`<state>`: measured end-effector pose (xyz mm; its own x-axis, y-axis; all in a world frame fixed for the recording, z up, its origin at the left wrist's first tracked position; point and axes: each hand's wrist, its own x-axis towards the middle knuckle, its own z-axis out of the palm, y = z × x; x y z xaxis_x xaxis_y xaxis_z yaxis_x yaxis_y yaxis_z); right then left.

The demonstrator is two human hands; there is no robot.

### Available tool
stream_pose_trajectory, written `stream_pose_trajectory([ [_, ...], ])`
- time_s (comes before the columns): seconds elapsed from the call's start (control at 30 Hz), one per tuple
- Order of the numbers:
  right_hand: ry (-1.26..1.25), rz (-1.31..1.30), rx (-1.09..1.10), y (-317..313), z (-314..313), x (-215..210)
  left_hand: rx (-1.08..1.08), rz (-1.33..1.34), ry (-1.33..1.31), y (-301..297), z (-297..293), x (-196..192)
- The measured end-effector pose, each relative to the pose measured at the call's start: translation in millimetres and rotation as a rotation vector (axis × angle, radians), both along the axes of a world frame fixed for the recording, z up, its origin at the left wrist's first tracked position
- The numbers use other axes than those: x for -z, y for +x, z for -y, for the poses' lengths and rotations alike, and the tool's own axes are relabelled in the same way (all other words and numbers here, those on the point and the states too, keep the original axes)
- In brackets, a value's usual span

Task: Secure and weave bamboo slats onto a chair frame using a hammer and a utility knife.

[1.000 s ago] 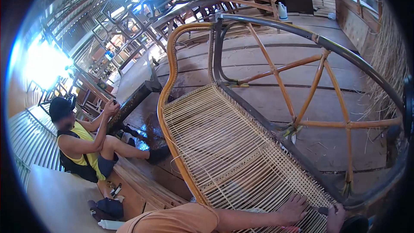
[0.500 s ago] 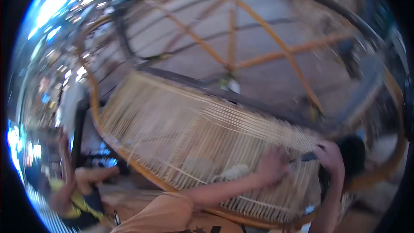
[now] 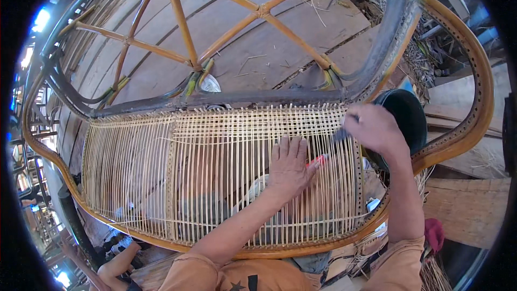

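Observation:
A curved rattan bench frame (image 3: 301, 251) lies before me, its seat strung with pale cane strands (image 3: 215, 172). Crosswise strands form a tight grid (image 3: 242, 123) along the seat's far edge. My left hand (image 3: 290, 167) rests flat on the strands just below this grid, fingers stretched out. Beside its thumb shows a small red object (image 3: 319, 160); whether the thumb touches it I cannot tell. My right hand (image 3: 377, 132) is closed on a dark, flat-looking tool (image 3: 340, 136), blurred, over the grid's right end.
A dark bucket (image 3: 412, 121) stands just right of my right hand. Crossed rattan poles (image 3: 262, 12) make up the bench's far part, above wooden planks (image 3: 242, 78). Fibre scraps (image 3: 417, 56) lie at the far right. Another person's arm (image 3: 86, 267) shows at the lower left.
The view has swung and steadied, so the bench appears more level. My left hand now lies flat further up the strands, close to the grid; my right hand still holds the dark tool.

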<state>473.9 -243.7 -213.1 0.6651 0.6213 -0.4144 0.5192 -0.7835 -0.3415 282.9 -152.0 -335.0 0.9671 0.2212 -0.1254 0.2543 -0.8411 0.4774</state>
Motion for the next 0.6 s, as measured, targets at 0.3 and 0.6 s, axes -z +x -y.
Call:
stream_pose_trajectory([
  [0.3,-0.291,-0.106,-0.113,5.9,-7.1,-9.2,-0.001,0.043,0.058,0.6,-2.3,1.5],
  [0.6,-0.106,0.103,0.019,5.9,0.0,6.1,0.003,0.071,0.068,0.5,1.9,1.9],
])
